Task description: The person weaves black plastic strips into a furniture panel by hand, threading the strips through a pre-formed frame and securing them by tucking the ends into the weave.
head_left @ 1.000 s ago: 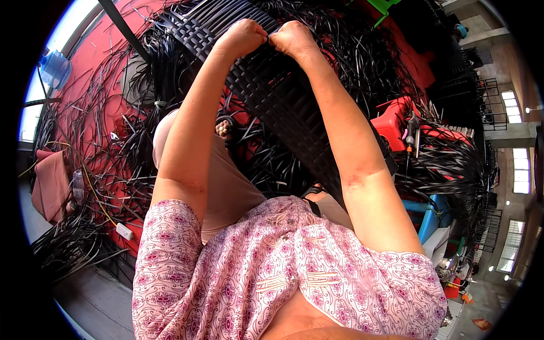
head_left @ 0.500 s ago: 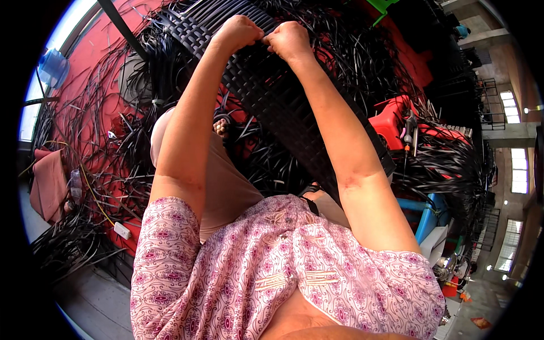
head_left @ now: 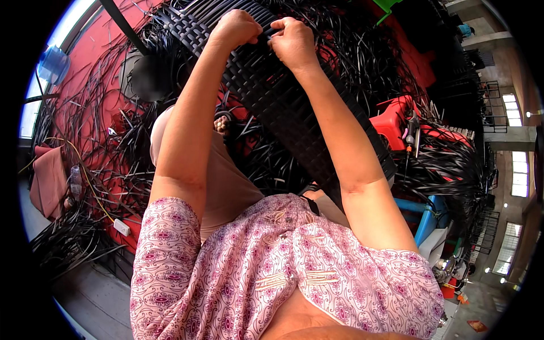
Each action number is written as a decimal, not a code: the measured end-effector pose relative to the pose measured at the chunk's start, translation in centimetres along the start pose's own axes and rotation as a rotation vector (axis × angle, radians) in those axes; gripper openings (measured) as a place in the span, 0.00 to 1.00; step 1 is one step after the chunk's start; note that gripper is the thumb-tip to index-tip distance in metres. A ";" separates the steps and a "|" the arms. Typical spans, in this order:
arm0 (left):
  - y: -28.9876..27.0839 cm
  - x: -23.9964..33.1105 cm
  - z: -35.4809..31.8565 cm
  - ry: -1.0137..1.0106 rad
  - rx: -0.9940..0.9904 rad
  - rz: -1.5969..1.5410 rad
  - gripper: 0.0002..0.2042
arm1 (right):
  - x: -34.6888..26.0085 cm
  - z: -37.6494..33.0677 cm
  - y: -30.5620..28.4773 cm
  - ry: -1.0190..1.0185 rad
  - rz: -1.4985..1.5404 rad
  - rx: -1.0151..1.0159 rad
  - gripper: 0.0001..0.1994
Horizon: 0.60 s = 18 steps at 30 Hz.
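A long panel of black woven strips [head_left: 272, 93] stretches from the far left down toward my right knee. Over its far part, my left hand [head_left: 237, 28] is closed with the fingers curled down at the weave. My right hand [head_left: 293, 43] is just to the right of it, also closed, thumb and forefinger pinched toward the left. A small gap lies between the two hands. Whatever thin strip either one grips is too small or hidden to make out. Beyond the hands, the far end of the panel shows long strips not crossed by others.
Loose black strips [head_left: 362, 62] cover the red floor [head_left: 90, 62] all around. At right stand a red stool [head_left: 389, 123] with a power tool [head_left: 409, 136] and a blue frame [head_left: 429, 218]. A blue water bottle [head_left: 54, 65], a pink cloth [head_left: 49, 180] and a white power socket [head_left: 122, 227] are at left.
My hands, nearly touching before, have moved slightly apart. The right hand has turned a little. A dark blurred round shape now shows at upper left, above my left knee.
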State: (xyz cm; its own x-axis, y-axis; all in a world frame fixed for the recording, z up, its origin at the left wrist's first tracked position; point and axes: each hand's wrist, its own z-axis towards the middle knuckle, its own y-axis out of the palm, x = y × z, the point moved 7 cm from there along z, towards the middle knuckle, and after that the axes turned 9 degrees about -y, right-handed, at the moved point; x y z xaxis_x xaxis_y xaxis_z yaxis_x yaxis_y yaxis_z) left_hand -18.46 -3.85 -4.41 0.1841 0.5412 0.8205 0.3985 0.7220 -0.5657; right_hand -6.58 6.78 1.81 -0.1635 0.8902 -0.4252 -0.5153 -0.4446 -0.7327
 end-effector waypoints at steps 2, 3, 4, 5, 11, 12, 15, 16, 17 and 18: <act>-0.5 0.6 -0.6 -0.044 -0.021 -0.048 0.09 | 0.3 0.1 0.5 -0.007 -0.009 0.021 0.11; -0.7 0.9 -0.8 -0.065 -0.031 -0.072 0.09 | 0.6 0.1 0.6 -0.011 -0.015 0.031 0.11; -0.8 0.7 -0.8 -0.108 -0.014 -0.064 0.09 | -0.2 0.3 0.6 -0.065 -0.104 0.047 0.16; -1.4 0.9 -0.9 -0.059 0.051 -0.015 0.09 | -0.6 0.1 0.6 -0.076 -0.143 0.044 0.15; -5.0 1.2 -1.8 0.094 0.157 -0.111 0.13 | -1.7 2.2 -1.8 -0.154 -0.043 0.152 0.10; -5.2 1.5 -2.0 0.119 0.173 -0.146 0.13 | -1.6 2.9 -1.4 -0.198 0.021 0.178 0.10; -6.4 3.0 -2.6 0.220 0.260 -0.265 0.10 | -2.2 5.0 -0.4 -0.520 0.093 0.188 0.10; -7.2 3.5 -3.2 0.257 0.319 -0.316 0.07 | -3.8 4.9 -0.2 -0.662 0.106 0.174 0.11; -8.1 3.8 -3.8 0.295 0.378 -0.366 0.05 | -3.2 5.6 0.5 -0.467 0.344 0.073 0.11; -7.7 3.1 -3.5 0.171 0.219 -0.620 0.05 | -2.7 5.9 1.5 -0.264 0.575 -0.030 0.12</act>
State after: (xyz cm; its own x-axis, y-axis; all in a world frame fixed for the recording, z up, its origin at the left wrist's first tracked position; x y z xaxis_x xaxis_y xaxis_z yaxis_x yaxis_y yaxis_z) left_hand -17.79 -9.29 2.80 0.1267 -0.0637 0.9899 0.2884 0.9572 0.0247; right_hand -11.82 4.31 5.00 -0.6116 0.5009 -0.6124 -0.2599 -0.8583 -0.4425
